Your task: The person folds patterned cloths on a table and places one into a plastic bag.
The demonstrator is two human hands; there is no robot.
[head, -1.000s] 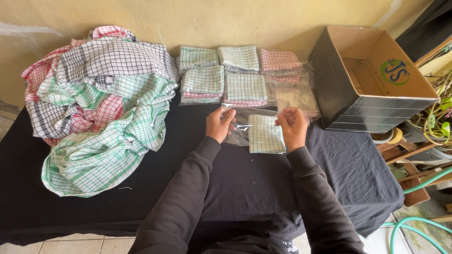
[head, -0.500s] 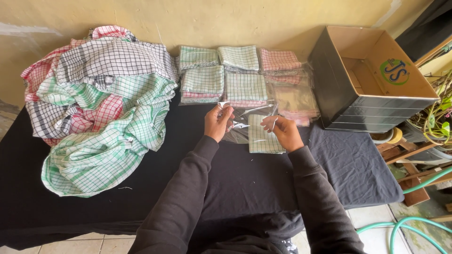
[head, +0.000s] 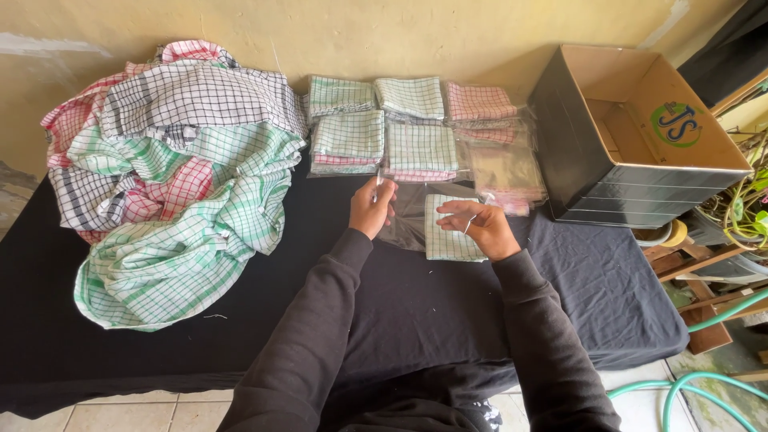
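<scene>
On the black-draped counter (head: 240, 336), left hand (head: 370, 210) and right hand (head: 480, 228) each pinch the clear bag (head: 408, 220) around a folded checked cloth (head: 450, 238); light, limp, slippery, best gripped at edges.

Both dark-sleeved arms reach forward; left hand (head: 372, 206) raised with fingers pinched in a closed grip, right hand (head: 478, 228) curled, palm down.

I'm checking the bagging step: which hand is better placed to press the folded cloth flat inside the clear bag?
Probably the right hand: it rests on the folded cloth inside the clear bag, while the left hand pinches the bag's edge, raised beside it.
</scene>
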